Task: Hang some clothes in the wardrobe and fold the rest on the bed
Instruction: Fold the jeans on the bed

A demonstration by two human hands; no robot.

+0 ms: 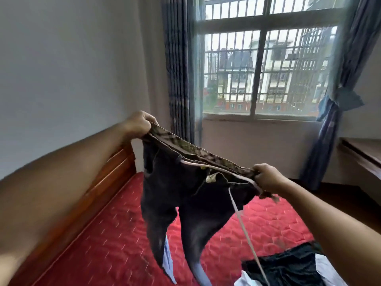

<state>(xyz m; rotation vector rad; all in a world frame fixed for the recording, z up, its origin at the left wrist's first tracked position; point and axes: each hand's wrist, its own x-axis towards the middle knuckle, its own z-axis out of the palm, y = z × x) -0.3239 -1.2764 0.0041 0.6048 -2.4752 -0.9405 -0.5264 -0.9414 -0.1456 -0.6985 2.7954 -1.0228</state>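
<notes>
A pair of dark trousers (179, 195) with a patterned waistband hangs in the air above the bed (107, 252). My left hand (139, 122) grips the waistband at its far left end. My right hand (266, 177) grips the waistband at its right end. The waistband is stretched between both hands and the two legs dangle down. A white drawstring (244, 228) trails from the waist toward the lower right. A black garment (288, 267) and white cloth lie in a heap on the bed at the lower right.
The bed has a red quilted cover and a wooden headboard (99, 188) along the left wall. A barred window (263, 65) with blue curtains (177, 67) faces me. A wooden desk (362, 153) stands at the right edge. Dark floor lies beyond the bed.
</notes>
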